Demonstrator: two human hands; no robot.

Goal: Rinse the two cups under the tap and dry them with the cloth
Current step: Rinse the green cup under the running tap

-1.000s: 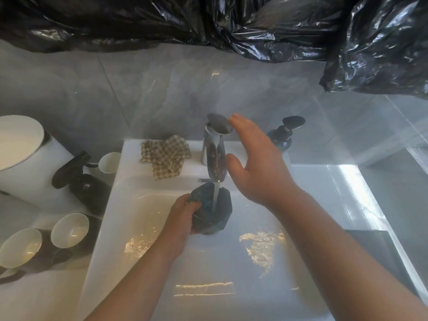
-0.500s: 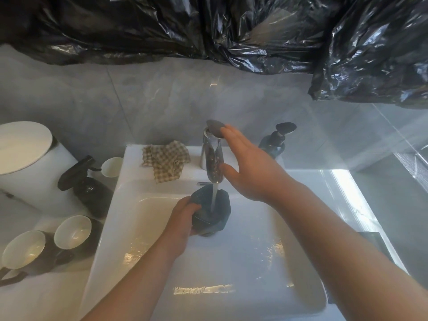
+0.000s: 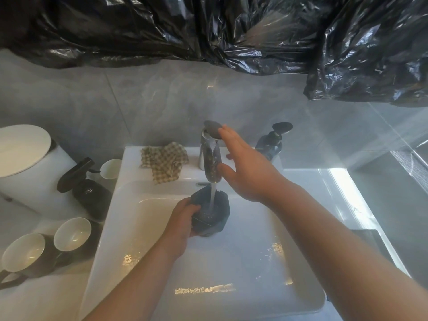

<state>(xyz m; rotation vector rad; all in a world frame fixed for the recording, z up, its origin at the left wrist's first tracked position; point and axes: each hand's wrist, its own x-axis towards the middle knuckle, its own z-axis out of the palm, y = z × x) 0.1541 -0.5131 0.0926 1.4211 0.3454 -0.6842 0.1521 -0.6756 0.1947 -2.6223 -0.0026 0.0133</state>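
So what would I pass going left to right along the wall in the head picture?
White bin → spray bottle → white cup → checked cloth → tap → soap dispenser.

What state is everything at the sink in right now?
Tap: running, stream hitting the cup.
Dark cup: under the stream, gripped by left hand.
Right hand: open, fingertips at the tap lever.
Checked cloth: crumpled on the sink ledge, untouched.
Near mug, far mug: upright on the counter.
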